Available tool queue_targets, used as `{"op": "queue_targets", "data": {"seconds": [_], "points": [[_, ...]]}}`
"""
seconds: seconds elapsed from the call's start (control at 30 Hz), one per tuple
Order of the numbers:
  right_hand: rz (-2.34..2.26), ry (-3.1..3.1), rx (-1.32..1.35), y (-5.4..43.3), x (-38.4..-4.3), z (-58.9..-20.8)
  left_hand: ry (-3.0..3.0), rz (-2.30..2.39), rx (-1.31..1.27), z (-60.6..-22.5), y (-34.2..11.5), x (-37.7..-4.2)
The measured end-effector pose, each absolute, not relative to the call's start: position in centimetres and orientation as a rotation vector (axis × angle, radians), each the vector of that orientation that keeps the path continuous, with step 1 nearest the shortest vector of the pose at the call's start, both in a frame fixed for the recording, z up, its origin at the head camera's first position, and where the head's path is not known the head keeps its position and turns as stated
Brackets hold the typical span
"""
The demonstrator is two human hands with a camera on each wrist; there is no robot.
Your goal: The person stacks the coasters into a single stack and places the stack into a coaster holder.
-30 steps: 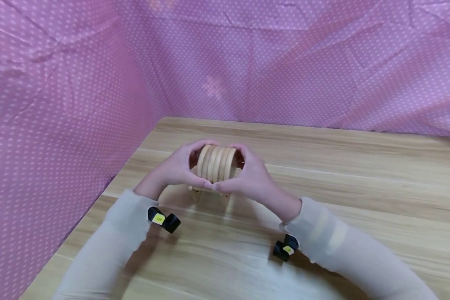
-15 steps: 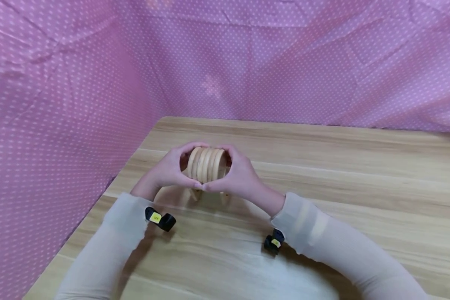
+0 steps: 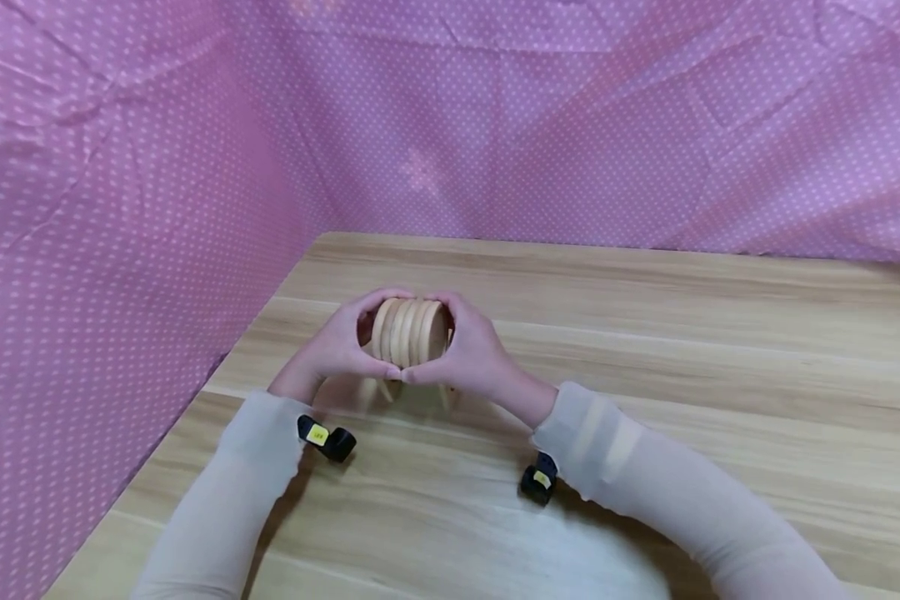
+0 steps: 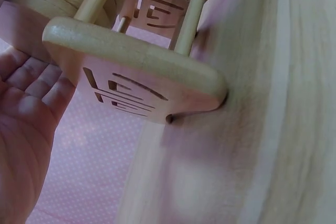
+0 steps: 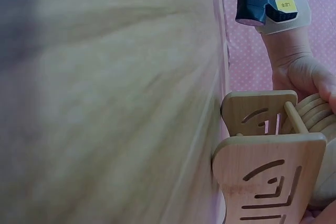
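Note:
Several thick round wooden discs (image 3: pixel 409 332) stand on edge in a row, pressed face to face. My left hand (image 3: pixel 342 342) holds the row at its left end, and my right hand (image 3: pixel 474 348) holds it at the right end. The two thumbs meet at the near side. A small wooden rack (image 4: pixel 137 56) with slotted side panels and round crossbars stands on the table beneath the discs. In the right wrist view the discs (image 5: pixel 318 113) lie at the rack's top, against a crossbar (image 5: pixel 295 117). Whether they rest fully on the rack is hidden.
The rack stands on a light wood-grain table (image 3: pixel 645 350). A pink dotted cloth (image 3: pixel 495 125) hangs behind the table and along its left side. Each sleeve cuff carries a small black camera, such as the one on the left wrist (image 3: pixel 336 444).
Both hands have shifted the row of discs a little to the left, while the rack's feet stay in place. My right forearm has swung left with it. In the last half second the movement is slight.

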State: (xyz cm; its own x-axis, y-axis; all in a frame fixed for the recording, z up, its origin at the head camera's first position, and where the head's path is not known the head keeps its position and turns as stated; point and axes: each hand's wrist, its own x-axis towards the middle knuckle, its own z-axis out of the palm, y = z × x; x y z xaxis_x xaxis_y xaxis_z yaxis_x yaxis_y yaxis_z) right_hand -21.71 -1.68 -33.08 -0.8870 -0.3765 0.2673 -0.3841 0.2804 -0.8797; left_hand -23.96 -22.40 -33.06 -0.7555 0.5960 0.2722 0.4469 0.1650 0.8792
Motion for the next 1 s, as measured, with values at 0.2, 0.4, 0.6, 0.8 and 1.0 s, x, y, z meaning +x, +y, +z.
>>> {"op": "queue_targets", "data": {"seconds": [0.2,0.4,0.6,0.8,1.0], "points": [[1.643,-2.578,0.754,-1.5,-22.2,-33.2,2.321,1.594,1.009,-33.1,-22.1,-24.4],[1.508,-2.641,0.846,-1.5,-22.8,-33.4,2.298,1.577,0.957,-33.6,-22.0,-24.7],[1.477,-2.641,0.867,-1.4,-22.9,-33.5,2.339,1.541,0.944,-33.8,-21.9,-24.9],[1.477,-2.644,0.895,-1.5,-23.0,-33.8,2.377,1.486,0.938,-33.8,-22.0,-24.9],[1.497,-2.648,0.862,-1.3,-22.8,-33.8,2.425,1.443,0.952,-33.9,-21.9,-24.8]]}}
